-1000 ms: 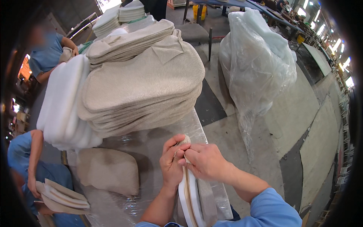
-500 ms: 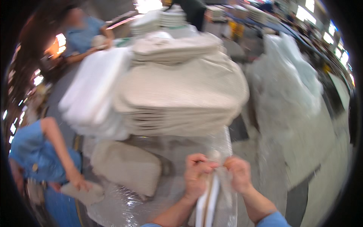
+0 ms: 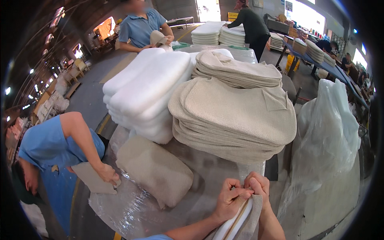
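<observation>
A cushion in a beige fabric cover stands on its edge at the lower right, close to me. Through the cover's open side shows white padding with a thin brown layer in the middle. My left hand pinches the cover's edge at the far end. Right beside it, nearly touching, my right hand is closed on the opposite edge of the same cover. The cushion's near end runs out of view. A beige covered cushion lies on the plastic-wrapped table to the left.
Beyond my hands rises a stack of beige covers, with white padding slabs left of it. A co-worker's hand presses a beige piece at the left; another person holds one farther back. A clear plastic bag stands right.
My hands have come together at the cover's far end, where a gap lay between them. The view has turned left and lifted, so the stacks sit farther right.
</observation>
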Action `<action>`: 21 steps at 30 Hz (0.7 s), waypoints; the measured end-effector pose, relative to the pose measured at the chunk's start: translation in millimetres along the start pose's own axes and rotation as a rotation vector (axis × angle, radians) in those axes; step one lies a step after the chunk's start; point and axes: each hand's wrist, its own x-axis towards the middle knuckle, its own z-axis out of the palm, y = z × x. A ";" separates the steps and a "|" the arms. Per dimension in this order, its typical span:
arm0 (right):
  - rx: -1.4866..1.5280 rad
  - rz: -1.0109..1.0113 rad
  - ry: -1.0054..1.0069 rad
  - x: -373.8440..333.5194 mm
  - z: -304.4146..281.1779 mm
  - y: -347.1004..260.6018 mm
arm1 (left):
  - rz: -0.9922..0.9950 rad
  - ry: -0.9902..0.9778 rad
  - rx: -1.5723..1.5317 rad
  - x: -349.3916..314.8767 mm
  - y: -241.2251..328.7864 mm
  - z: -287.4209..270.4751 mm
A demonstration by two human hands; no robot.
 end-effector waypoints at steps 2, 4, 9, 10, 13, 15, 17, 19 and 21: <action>-0.037 0.054 -0.037 1.5 -1.3 -10.9 | 0.002 0.034 0.006 -4.0 -2.4 1.3; -0.067 0.168 -0.043 0.8 0.2 -24.2 | -0.005 0.053 -0.002 -6.0 -2.0 1.3; -0.197 0.222 -0.042 5.4 9.2 -31.0 | -0.046 0.059 0.022 -12.8 -6.3 -9.5; -0.211 0.191 -0.026 3.4 10.6 -22.1 | -0.010 0.052 0.036 -5.8 -8.4 -12.6; -0.186 0.221 -0.021 12.2 12.4 -16.0 | -0.045 0.069 0.038 -0.3 -9.1 -18.2; 0.041 0.268 0.037 4.5 15.5 -4.9 | -0.071 0.088 -0.001 -3.4 -9.2 -16.0; 0.429 0.228 0.171 5.0 12.2 13.1 | -0.045 0.070 0.006 1.6 -7.4 -11.7; 0.518 0.375 0.238 -3.7 -4.1 51.5 | -0.015 0.052 -0.019 5.7 -3.6 -2.9; 0.676 0.543 0.307 -21.8 -15.8 94.2 | 0.027 0.030 -0.058 7.3 -2.0 7.7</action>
